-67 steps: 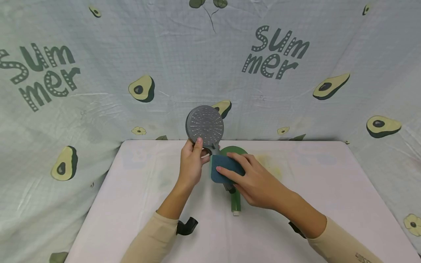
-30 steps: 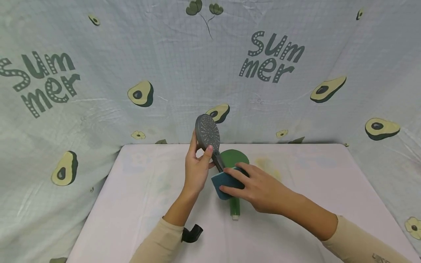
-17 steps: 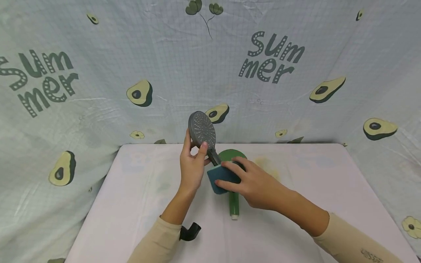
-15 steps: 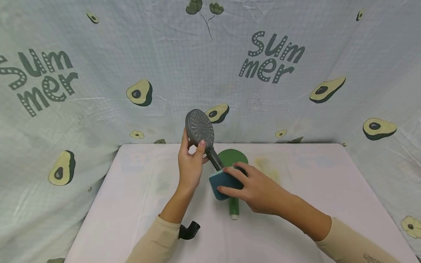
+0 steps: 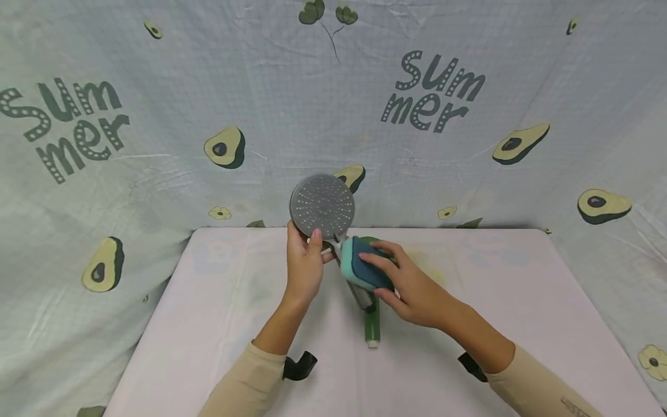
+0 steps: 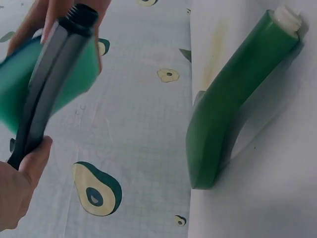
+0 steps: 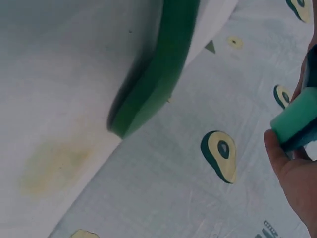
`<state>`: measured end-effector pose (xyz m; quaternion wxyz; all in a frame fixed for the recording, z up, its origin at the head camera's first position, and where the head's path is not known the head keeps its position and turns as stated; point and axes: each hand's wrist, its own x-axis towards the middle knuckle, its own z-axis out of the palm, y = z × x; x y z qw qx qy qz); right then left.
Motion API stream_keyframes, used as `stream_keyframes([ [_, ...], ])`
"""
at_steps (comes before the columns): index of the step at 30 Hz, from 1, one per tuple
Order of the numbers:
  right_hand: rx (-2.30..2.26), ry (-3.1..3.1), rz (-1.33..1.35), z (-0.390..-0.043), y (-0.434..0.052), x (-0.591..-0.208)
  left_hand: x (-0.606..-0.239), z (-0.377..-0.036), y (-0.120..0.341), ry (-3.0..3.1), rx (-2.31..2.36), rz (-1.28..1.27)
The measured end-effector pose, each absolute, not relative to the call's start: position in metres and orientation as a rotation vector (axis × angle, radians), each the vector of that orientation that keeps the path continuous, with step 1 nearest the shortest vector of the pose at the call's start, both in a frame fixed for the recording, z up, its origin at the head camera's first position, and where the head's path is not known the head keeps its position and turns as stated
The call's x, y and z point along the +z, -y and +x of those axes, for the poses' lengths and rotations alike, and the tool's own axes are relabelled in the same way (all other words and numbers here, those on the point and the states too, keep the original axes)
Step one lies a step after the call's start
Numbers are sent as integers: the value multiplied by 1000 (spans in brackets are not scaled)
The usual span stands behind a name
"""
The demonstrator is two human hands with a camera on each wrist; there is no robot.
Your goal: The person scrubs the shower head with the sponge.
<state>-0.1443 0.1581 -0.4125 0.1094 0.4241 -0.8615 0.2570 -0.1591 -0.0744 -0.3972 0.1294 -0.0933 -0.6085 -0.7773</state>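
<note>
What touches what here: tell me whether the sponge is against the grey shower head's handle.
Touching. In the left wrist view the sponge lies flush behind the grey shower head's handle with no gap; the head view shows the right hand pressing it there.

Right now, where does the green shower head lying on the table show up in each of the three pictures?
Head: green shower head at centre, mostly behind the right hand.
Left wrist: upper right, running diagonally.
Right wrist: top centre, edge-on.
Shared landmark: the avocado-print cloth.
</note>
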Motion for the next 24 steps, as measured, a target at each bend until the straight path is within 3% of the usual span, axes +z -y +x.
stream_keyframes([
  [6,880,2498,1114,-156,-145,-406,-398,-157,70,1740,-2346,-238],
  [17,1279,2643,1289,-127,-174,-423,-398,-162,79,1525,-2413,-358],
  [24,1195,2582,1296,-122,-179,-430,-395,-165,81,1471,-2410,-324],
])
